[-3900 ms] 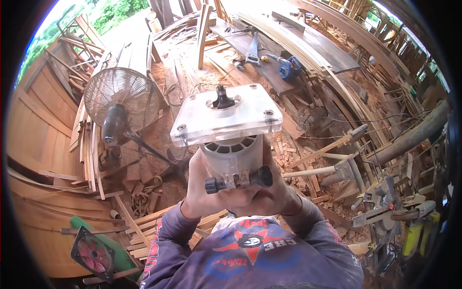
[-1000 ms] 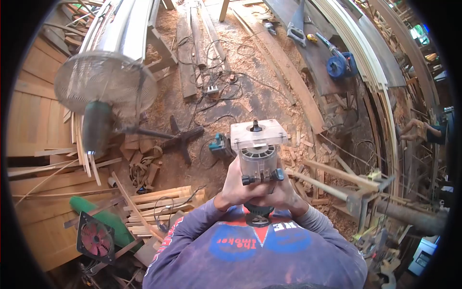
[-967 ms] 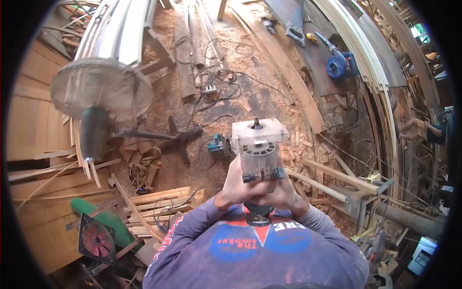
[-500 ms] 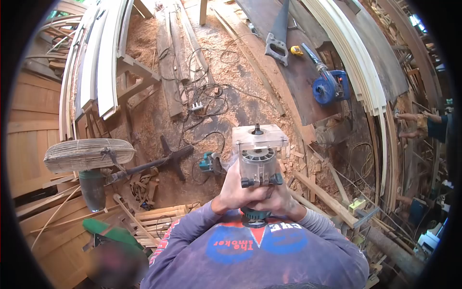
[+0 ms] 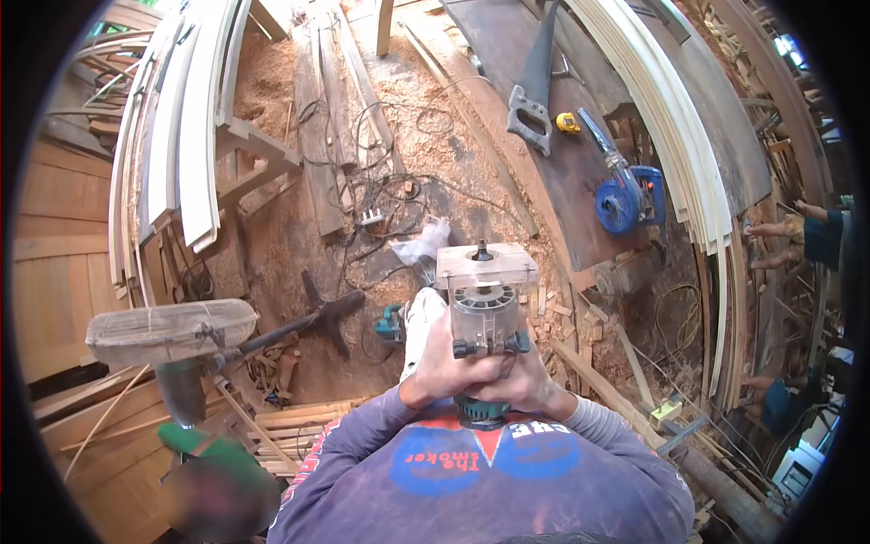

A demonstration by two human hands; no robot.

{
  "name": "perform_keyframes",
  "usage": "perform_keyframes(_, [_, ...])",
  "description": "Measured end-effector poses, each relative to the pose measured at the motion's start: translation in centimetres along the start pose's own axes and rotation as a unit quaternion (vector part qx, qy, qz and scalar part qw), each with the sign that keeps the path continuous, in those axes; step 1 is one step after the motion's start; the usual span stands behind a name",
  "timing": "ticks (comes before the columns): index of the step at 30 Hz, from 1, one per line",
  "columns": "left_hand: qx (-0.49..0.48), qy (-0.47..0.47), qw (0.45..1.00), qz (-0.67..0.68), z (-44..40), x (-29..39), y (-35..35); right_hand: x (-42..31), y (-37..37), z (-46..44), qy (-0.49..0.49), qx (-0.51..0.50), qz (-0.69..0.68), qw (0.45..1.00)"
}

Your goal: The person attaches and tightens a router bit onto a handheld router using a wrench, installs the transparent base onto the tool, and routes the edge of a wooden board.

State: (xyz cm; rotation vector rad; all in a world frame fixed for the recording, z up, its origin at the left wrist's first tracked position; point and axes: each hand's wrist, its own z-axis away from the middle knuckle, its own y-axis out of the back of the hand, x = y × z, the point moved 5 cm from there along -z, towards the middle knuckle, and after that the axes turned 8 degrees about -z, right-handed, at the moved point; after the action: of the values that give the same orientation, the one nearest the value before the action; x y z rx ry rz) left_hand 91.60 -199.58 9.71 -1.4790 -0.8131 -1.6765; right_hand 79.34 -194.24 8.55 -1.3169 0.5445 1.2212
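Note:
Both of my hands grip a trim router held close to my chest. The trim router [image 5: 485, 313] has a clear plastic base facing up, with a dark collet at its middle, and its teal motor end points down at my shirt. My left hand [image 5: 442, 367] wraps the tool from the left, fingers closed. From the other side my right hand [image 5: 530, 379] is closed around it, its fingers meeting the left ones below the two black knobs. Parts of the router's body are hidden behind my fingers.
A teal power tool [image 5: 390, 325] lies on the shaving-covered floor near a caged fan [image 5: 172, 331]. A handsaw [image 5: 532, 113], yellow tape measure [image 5: 568, 122] and blue blower [image 5: 625, 204] rest on a board at right. Long strips [image 5: 195, 136] are stacked left. Another person's hands [image 5: 775, 245] show far right.
My view has shifted slightly, so the saw and blower sit lower in it. A light-coloured trouser leg and a whitish plastic bag now show left of the router. My grip looks unchanged.

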Motion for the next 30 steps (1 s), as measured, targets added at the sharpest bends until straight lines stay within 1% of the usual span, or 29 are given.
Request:
perform_keyframes(1, [-0.003,-0.004,1.0,-0.001,-0.7,0.2,0.7,-0.5,-0.1,-1.0,0.024,-0.002,0.016,1.0])
perform_keyframes(3, [-0.037,0.017,0.999,0.006,-2.1,0.2,2.1,-1.2,-0.2,-2.9,0.049,0.0,0.035,0.998])
perform_keyframes(4, [-0.041,0.013,0.999,0.007,-2.6,0.5,3.0,-1.2,-0.4,-3.9,0.043,-0.004,0.044,0.998])
perform_keyframes(6, [-0.06,0.025,0.996,0.061,-4.4,1.5,5.1,-1.2,-0.5,-6.3,0.046,-0.005,0.062,0.997])
perform_keyframes(7, [-0.062,0.016,0.996,0.064,-5.4,1.7,6.1,-1.3,-0.7,-7.5,0.063,-0.02,0.147,0.987])
perform_keyframes(9, [-0.053,0.015,0.997,0.048,-6.6,2.0,8.2,-1.8,-1.3,-9.3,0.077,-0.04,0.235,0.968])
perform_keyframes(10, [-0.049,0.011,0.998,0.049,-7.0,2.5,9.3,-3.4,-2.3,-10.6,0.045,-0.009,0.116,0.992])
perform_keyframes(12, [-0.031,0.033,0.996,0.07,-8.1,3.5,11.5,-4.7,-3.1,-13.4,0.017,0.013,0.003,1.0])
perform_keyframes(13, [-0.026,0.028,0.997,0.072,-8.7,3.9,12.4,-5.1,-3.2,-14.4,0.029,0.012,0.03,0.999])
perform_keyframes(15, [-0.042,0.044,0.991,0.122,-9.7,4.4,13.7,-5.2,-3.4,-16.0,0.02,0.009,0.031,0.999])
perform_keyframes(16, [-0.036,0.042,0.991,0.123,-10.0,4.8,14.4,-5.2,-3.5,-16.8,0.016,0.008,0.032,0.999])
perform_keyframes(18, [-0.018,0.025,0.994,0.104,-11.0,5.2,15.8,-6.3,-3.6,-18.9,0.046,-0.018,0.078,0.996])
perform_keyframes(19, [0.02,0.008,0.995,0.093,-11.6,5.4,16.4,-6.7,-3.4,-19.8,0.059,-0.028,0.102,0.993])
perform_keyframes(20, [0.027,0.006,0.995,0.091,-12.0,5.7,16.8,-7.1,-3.2,-20.6,0.073,-0.037,0.126,0.989])
perform_keyframes(22, [0.052,-0.027,0.995,0.076,-13.0,6.9,17.8,-7.1,-2.7,-22.3,0.046,-0.086,0.108,0.989])
perform_keyframes(23, [0.058,-0.026,0.996,0.062,-13.2,7.2,18.2,-7.6,-2.9,-23.2,0.039,-0.108,0.103,0.988])
perform_keyframes(24, [0.069,-0.03,0.996,0.057,-13.6,7.7,18.6,-8.3,-3.0,-23.9,0.043,-0.1,0.066,0.992])
perform_keyframes(25, [0.071,-0.053,0.996,0.024,-14.1,8.5,19.0,-9.2,-3.3,-24.5,0.047,-0.092,0.027,0.994])
perform_keyframes(26, [0.07,-0.075,0.995,-0.01,-14.6,9.4,19.4,-9.9,-3.6,-25.2,0.052,-0.103,0.026,0.993])
perform_keyframes(28, [0.072,-0.07,0.995,-0.008,-15.4,10.7,19.7,-11.6,-3.7,-26.1,0.107,-0.104,0.097,0.984])
perform_keyframes(29, [0.067,-0.06,0.996,0.004,-15.6,11.0,19.6,-12.1,-3.6,-26.4,0.107,-0.107,0.093,0.984])
perform_keyframes(30, [0.068,-0.058,0.996,0.002,-15.8,11.1,19.4,-12.3,-3.4,-26.8,0.074,-0.114,0.066,0.989])
